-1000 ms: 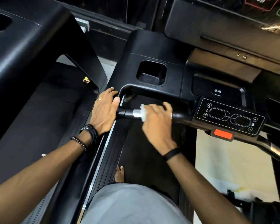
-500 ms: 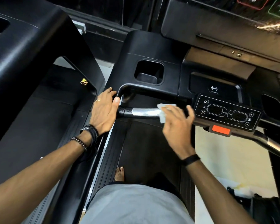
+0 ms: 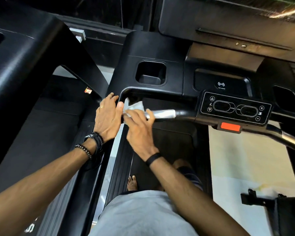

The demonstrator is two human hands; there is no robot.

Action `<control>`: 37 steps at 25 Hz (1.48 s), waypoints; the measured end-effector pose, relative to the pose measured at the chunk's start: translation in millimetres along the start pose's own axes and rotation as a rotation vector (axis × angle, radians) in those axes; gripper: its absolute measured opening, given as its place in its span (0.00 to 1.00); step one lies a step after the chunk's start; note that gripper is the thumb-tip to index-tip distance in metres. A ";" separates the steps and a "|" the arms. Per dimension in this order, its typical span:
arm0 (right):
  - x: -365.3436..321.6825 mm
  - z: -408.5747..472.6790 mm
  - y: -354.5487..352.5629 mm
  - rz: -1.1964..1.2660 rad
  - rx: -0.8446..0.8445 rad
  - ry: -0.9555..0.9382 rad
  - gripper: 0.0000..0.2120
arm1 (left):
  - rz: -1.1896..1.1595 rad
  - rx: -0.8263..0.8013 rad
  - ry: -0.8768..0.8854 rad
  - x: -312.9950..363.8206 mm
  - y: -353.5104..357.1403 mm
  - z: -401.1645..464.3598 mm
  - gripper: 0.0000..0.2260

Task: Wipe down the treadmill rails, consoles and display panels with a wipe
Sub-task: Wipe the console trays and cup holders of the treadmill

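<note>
One wipe point(image 3: 134, 107) was grasped by right hand point(image 3: 139, 132) on one handlebar point(image 3: 163, 114); left hand point(image 3: 107, 120) was rested flat, fingers relaxed.

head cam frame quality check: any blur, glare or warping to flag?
Head view: motion blur smears the right hand and the wipe; the left hand is sharper. Bright glare streaks the display panel at top right. Wide-angle warping bends the straight edges near the borders. The black console is dim, with little surface detail.
</note>
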State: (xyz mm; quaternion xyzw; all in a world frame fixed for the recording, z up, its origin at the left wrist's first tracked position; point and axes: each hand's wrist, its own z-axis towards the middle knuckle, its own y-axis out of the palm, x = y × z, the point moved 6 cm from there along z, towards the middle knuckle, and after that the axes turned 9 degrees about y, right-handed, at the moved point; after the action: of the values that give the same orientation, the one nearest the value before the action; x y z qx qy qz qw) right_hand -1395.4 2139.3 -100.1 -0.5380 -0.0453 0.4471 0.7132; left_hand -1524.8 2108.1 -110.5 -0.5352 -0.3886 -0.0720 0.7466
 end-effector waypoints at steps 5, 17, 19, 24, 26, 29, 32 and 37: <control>27.0 -11.1 -19.3 -0.004 0.014 -0.036 0.21 | 0.005 0.005 0.005 2.5 -0.7 -1.2 0.37; 103.1 -33.2 -72.2 0.360 0.485 0.487 0.13 | -0.010 0.021 -0.028 2.5 0.7 0.7 0.36; 72.7 -27.7 -50.7 0.401 0.374 0.424 0.13 | -0.004 0.017 -0.027 5.2 0.3 0.4 0.36; 41.7 -16.7 -30.6 0.128 0.138 0.204 0.17 | 0.002 0.021 -0.019 6.1 0.6 -0.1 0.37; 47.0 -11.3 -35.4 0.046 0.108 0.148 0.15 | -0.003 0.026 -0.019 4.6 0.6 1.0 0.37; 74.2 -5.1 -59.6 -0.012 0.120 0.129 0.11 | -0.019 0.039 -0.029 2.2 0.1 1.1 0.37; 100.5 0.5 -87.1 -0.073 0.101 0.149 0.12 | -0.011 0.040 -0.018 2.1 0.1 2.4 0.36; 47.7 32.8 -32.6 -0.114 -0.223 0.075 0.18 | -0.040 0.069 -0.027 -0.3 -1.4 3.6 0.36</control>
State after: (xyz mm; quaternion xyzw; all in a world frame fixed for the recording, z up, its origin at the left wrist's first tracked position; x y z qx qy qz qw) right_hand -1365.7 2195.2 -80.0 -0.6268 -0.0985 0.3778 0.6743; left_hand -1527.6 2110.5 -109.2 -0.5021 -0.4115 -0.0663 0.7577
